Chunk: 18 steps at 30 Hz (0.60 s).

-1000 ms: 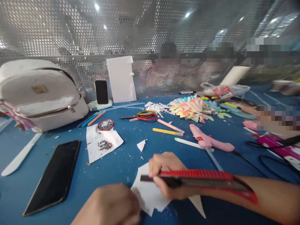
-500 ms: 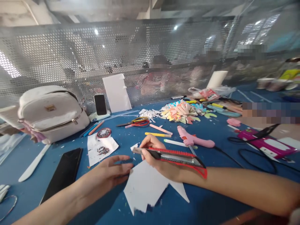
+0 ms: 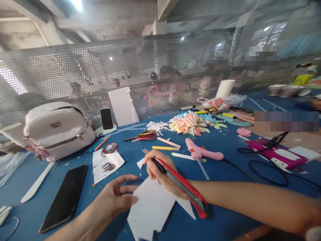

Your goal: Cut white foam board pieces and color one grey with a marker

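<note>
A red and black utility knife lies slanted in my right hand, its handle end toward me. My fingers are closed round its front part, and the blade end is partly hidden by them. Beneath that hand is a jagged piece of white paper, with a pointed white scrap by its right side. At the paper's left edge is my left hand, fingers apart and curved, the thumb tip over the edge. Whether the thumb presses on it I cannot tell. A small white scrap lies just beyond.
A pink glue gun with a black cord lies right of the markers. Scissors and a heap of coloured paper pieces are farther back. On the left are a black phone and a white backpack.
The knife has swung from nearly level to a steeper slant, its handle end dropping toward me. My left hand has moved to the paper's edge. The camera view has tilted up.
</note>
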Each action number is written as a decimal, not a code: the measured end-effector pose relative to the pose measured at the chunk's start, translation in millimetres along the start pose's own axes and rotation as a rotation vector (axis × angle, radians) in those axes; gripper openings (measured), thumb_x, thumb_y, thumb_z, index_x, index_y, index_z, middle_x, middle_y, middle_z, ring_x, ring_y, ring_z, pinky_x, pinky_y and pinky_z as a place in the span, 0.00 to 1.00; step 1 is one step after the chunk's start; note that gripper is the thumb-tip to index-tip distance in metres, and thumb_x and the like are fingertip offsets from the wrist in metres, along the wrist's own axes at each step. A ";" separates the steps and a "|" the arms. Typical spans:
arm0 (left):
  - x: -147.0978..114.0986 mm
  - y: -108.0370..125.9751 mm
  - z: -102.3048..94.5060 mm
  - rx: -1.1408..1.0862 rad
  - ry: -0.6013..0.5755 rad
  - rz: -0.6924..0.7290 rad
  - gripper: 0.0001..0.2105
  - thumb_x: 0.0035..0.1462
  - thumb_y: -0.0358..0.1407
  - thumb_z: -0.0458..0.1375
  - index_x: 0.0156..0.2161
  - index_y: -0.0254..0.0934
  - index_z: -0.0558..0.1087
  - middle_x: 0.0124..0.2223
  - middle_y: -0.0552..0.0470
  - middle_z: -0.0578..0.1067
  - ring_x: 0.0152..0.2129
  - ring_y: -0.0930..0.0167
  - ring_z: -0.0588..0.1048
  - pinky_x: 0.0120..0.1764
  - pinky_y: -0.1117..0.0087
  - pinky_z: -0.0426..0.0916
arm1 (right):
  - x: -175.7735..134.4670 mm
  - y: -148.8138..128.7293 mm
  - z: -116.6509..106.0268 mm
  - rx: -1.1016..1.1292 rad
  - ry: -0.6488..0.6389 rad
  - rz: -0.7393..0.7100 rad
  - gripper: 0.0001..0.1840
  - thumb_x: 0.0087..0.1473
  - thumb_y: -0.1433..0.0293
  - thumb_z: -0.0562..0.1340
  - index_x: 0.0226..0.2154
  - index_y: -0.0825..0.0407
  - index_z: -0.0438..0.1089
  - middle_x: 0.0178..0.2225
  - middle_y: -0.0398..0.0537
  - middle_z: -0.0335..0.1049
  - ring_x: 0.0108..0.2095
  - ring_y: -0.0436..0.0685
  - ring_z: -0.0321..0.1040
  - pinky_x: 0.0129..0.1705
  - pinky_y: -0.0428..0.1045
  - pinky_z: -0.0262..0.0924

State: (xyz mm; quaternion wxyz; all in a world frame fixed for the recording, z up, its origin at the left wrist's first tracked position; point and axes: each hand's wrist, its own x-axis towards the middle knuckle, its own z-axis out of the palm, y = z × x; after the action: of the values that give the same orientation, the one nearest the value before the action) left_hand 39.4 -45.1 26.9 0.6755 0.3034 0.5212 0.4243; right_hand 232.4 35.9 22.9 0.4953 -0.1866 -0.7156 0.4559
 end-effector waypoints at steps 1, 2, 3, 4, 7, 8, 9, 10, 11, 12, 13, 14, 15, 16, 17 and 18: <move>1.8 1.2 -2.3 0.005 0.037 0.056 0.33 0.32 0.34 0.79 0.47 0.35 0.75 0.39 0.45 0.83 0.31 0.65 0.82 0.35 0.70 0.75 | 2.0 -0.4 -0.6 0.013 0.009 0.003 0.12 0.68 0.58 0.54 0.37 0.48 0.63 0.19 0.35 0.61 0.19 0.48 0.59 0.26 0.45 0.58; 4.0 4.0 -5.3 0.010 0.075 0.114 0.32 0.31 0.35 0.80 0.46 0.34 0.75 0.39 0.45 0.83 0.30 0.66 0.82 0.33 0.70 0.75 | 4.5 -0.9 -1.7 0.019 0.025 0.003 0.12 0.68 0.58 0.54 0.37 0.48 0.62 0.21 0.35 0.63 0.20 0.49 0.61 0.29 0.46 0.60; 6.4 8.6 -8.8 0.012 0.110 0.171 0.32 0.31 0.35 0.79 0.45 0.34 0.76 0.38 0.46 0.83 0.29 0.66 0.82 0.32 0.72 0.74 | 7.6 -1.3 -3.3 0.021 0.054 -0.003 0.11 0.68 0.58 0.55 0.38 0.47 0.61 0.24 0.37 0.66 0.23 0.50 0.65 0.32 0.47 0.62; 8.7 14.7 -12.8 0.009 0.136 0.219 0.31 0.32 0.35 0.79 0.45 0.35 0.76 0.38 0.47 0.83 0.29 0.68 0.81 0.32 0.73 0.74 | 10.8 -1.5 -5.3 0.029 0.091 -0.007 0.09 0.67 0.59 0.57 0.39 0.47 0.60 0.29 0.39 0.70 0.29 0.51 0.68 0.38 0.48 0.63; 14.4 36.2 -25.4 -0.009 0.192 0.327 0.31 0.33 0.36 0.79 0.45 0.36 0.76 0.40 0.51 0.83 0.34 0.70 0.81 0.36 0.76 0.74 | 19.2 0.8 -10.7 0.177 0.223 0.084 0.18 0.57 0.62 0.68 0.41 0.45 0.58 0.46 0.43 0.73 0.50 0.54 0.68 0.58 0.53 0.56; 15.9 41.9 -28.9 -0.012 0.209 0.358 0.31 0.33 0.37 0.79 0.46 0.36 0.76 0.41 0.50 0.83 0.35 0.70 0.81 0.37 0.76 0.75 | 20.7 2.6 -11.7 0.243 0.253 0.142 0.22 0.53 0.62 0.71 0.41 0.44 0.58 0.48 0.43 0.72 0.54 0.55 0.66 0.61 0.53 0.53; 17.5 45.8 -31.7 -0.016 0.227 0.386 0.31 0.33 0.37 0.79 0.45 0.36 0.76 0.41 0.50 0.83 0.35 0.70 0.80 0.36 0.76 0.75 | 21.4 4.9 -12.0 0.302 0.268 0.204 0.25 0.49 0.62 0.73 0.40 0.44 0.58 0.49 0.42 0.72 0.55 0.56 0.66 0.62 0.54 0.53; 19.2 47.4 -33.8 -0.020 0.245 0.411 0.31 0.33 0.38 0.79 0.45 0.35 0.75 0.41 0.50 0.82 0.34 0.71 0.80 0.35 0.77 0.74 | 21.2 7.4 -11.6 0.345 0.266 0.262 0.26 0.47 0.61 0.74 0.39 0.44 0.58 0.48 0.42 0.72 0.54 0.57 0.67 0.60 0.55 0.56; 21.1 46.8 -35.0 -0.025 0.262 0.434 0.31 0.33 0.38 0.79 0.45 0.35 0.75 0.41 0.49 0.82 0.34 0.71 0.80 0.34 0.77 0.74 | 20.3 10.1 -10.7 0.374 0.258 0.310 0.26 0.47 0.60 0.74 0.37 0.45 0.58 0.46 0.42 0.73 0.51 0.58 0.69 0.57 0.55 0.61; 23.1 44.1 -35.6 -0.033 0.278 0.454 0.31 0.33 0.39 0.79 0.44 0.35 0.75 0.42 0.49 0.82 0.34 0.72 0.80 0.34 0.78 0.74 | 19.0 12.9 -9.5 0.394 0.246 0.354 0.25 0.47 0.58 0.74 0.36 0.45 0.59 0.43 0.43 0.73 0.48 0.59 0.71 0.52 0.55 0.65; 25.3 39.7 -35.5 -0.042 0.292 0.470 0.30 0.34 0.39 0.79 0.44 0.35 0.75 0.42 0.49 0.82 0.35 0.72 0.80 0.35 0.79 0.73 | 17.5 15.8 -8.0 0.420 0.234 0.404 0.24 0.47 0.58 0.74 0.36 0.46 0.60 0.41 0.43 0.74 0.45 0.59 0.72 0.47 0.54 0.68; 27.3 34.1 -34.8 -0.051 0.300 0.482 0.30 0.35 0.39 0.79 0.44 0.35 0.75 0.43 0.50 0.82 0.36 0.72 0.80 0.36 0.79 0.73 | 16.0 18.5 -6.7 0.443 0.229 0.453 0.23 0.47 0.57 0.73 0.35 0.47 0.62 0.39 0.44 0.74 0.42 0.58 0.73 0.42 0.53 0.70; 29.0 28.0 -33.8 -0.057 0.304 0.487 0.29 0.36 0.40 0.79 0.44 0.36 0.75 0.44 0.50 0.82 0.38 0.71 0.80 0.38 0.79 0.73 | 14.8 21.3 -5.5 0.462 0.230 0.497 0.22 0.46 0.58 0.74 0.35 0.48 0.63 0.38 0.44 0.74 0.40 0.57 0.73 0.39 0.51 0.70; 30.3 22.1 -32.5 -0.059 0.301 0.487 0.29 0.36 0.40 0.78 0.45 0.36 0.75 0.44 0.50 0.82 0.38 0.71 0.80 0.38 0.79 0.73 | 14.0 23.9 -4.7 0.477 0.238 0.533 0.22 0.46 0.58 0.74 0.35 0.49 0.65 0.37 0.44 0.75 0.39 0.56 0.73 0.37 0.48 0.70; 31.1 16.7 -31.2 -0.056 0.294 0.479 0.29 0.37 0.40 0.78 0.45 0.36 0.75 0.42 0.50 0.82 0.37 0.71 0.80 0.37 0.79 0.73 | 13.6 26.4 -4.3 0.490 0.251 0.561 0.22 0.45 0.59 0.75 0.35 0.49 0.66 0.37 0.44 0.75 0.38 0.55 0.73 0.35 0.46 0.69; 31.3 12.4 -30.1 -0.050 0.284 0.466 0.28 0.38 0.41 0.78 0.45 0.36 0.76 0.40 0.50 0.82 0.35 0.71 0.80 0.35 0.78 0.73 | 13.6 28.7 -4.2 0.502 0.265 0.582 0.21 0.44 0.60 0.76 0.35 0.49 0.67 0.36 0.43 0.75 0.37 0.53 0.73 0.34 0.45 0.68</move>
State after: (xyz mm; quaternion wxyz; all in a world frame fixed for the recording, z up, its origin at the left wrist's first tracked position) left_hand 10.3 -12.6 15.3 0.4870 0.3358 0.5165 0.6192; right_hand 224.8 62.5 6.5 0.4638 -0.3117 -0.4294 0.7095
